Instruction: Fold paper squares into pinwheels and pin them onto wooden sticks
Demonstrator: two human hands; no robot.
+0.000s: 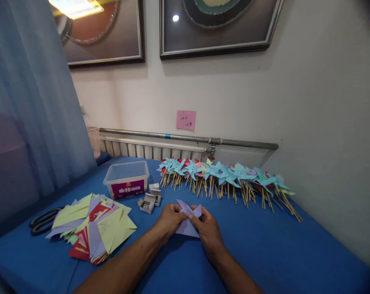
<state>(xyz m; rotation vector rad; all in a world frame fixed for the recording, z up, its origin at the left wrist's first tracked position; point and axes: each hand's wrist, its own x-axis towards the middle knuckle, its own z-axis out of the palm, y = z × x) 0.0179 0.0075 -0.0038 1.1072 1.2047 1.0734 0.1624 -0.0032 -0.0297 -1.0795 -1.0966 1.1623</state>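
The left hand [170, 220] and right hand [209, 233] are pinching a lavender sheet of paper [187, 231] between thumbs and fingers, and its points are folding in toward the middle, where the thumbs are pressing close together. Both hands are closing on the paper, which they are holding just above the blue cloth [261, 249].

Beyond them, a long row of finished pinwheels [229, 176] is lying with its wooden sticks [248, 198] pointing toward the person; light-blue ones are showing on top. Small cardboard boxes [147, 203] are sitting near the left hand, at least one standing open, and a clear plastic tub [126, 173] with a purple label is resting just behind them. Farther left, a loose pile of cut paper sheets [116, 228] in yellow, lavender and red is spreading out, with black-handled scissors [38, 223] partly hiding under its edge.
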